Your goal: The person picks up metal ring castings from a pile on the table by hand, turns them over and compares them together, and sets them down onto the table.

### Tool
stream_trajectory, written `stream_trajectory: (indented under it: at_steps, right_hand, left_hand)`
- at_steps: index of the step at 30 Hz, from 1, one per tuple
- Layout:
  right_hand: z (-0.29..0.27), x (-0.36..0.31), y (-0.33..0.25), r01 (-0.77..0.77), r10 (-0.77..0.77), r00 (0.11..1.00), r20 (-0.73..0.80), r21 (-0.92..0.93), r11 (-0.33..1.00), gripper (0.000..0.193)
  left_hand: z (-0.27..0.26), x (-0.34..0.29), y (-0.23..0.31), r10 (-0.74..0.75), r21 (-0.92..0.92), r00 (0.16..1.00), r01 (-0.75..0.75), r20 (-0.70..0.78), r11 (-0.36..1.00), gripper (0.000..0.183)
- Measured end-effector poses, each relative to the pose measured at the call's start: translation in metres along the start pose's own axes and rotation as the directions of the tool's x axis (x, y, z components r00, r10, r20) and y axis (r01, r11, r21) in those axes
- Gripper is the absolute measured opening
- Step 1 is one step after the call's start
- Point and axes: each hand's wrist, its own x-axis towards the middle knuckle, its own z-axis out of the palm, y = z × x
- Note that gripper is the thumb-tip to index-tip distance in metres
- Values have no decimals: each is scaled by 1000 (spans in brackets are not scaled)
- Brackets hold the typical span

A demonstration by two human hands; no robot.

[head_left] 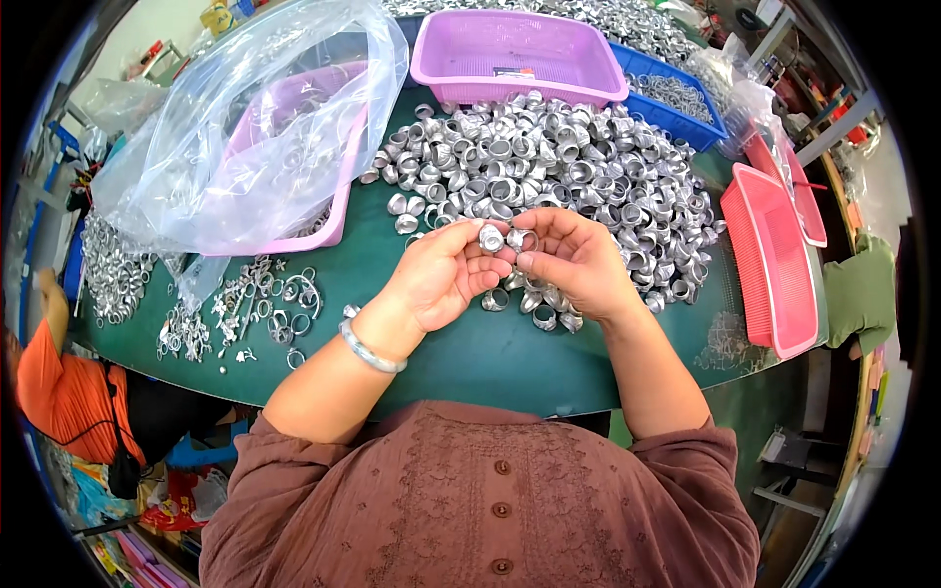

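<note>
My left hand (pixel 431 279), with a bracelet on its wrist, pinches a silver-coloured ring (pixel 491 237) between thumb and fingertips, its broad face turned up. Close against it, my right hand (pixel 585 263) grips a second silver ring (pixel 524 241) with thumb and forefinger. The two rings are side by side and seem to touch; my fingers partly hide both. Just beyond and under my hands spreads a large heap of similar chunky metal rings (pixel 569 157) on the green table (pixel 470 367). A few loose rings (pixel 495 300) lie right below my fingers.
A purple basket (pixel 520 59) and a blue tray of rings (pixel 676 103) stand behind the heap. Clear plastic (pixel 245 127) drapes another purple basket (pixel 338 211) at left, near small jewellery pieces (pixel 260 304). Red baskets (pixel 774 265) stand right. A person in orange (pixel 64 392) sits far left.
</note>
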Motion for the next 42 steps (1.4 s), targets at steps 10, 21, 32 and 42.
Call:
stream_trajectory:
  at_steps: [10,21,32,42]
  right_hand:
    - [7,1,-8,29,-30,1000,7,93,995,30]
    - [-1,2,-3,292,-291,956,-48,22,956,49]
    - [4,1,0,569,-608,793,47,-416,710,53]
    - [4,2,1,574,-629,776,54,-474,668,51]
  left_hand:
    - [6,-5,2,73,74,994,-79,76,994,27]
    - [10,-6,-9,456,349,831,-550,320,759,42]
    - [9,-6,-7,440,366,833,-546,335,754,47]
    - [10,-5,-7,445,359,831,-549,334,755,50]
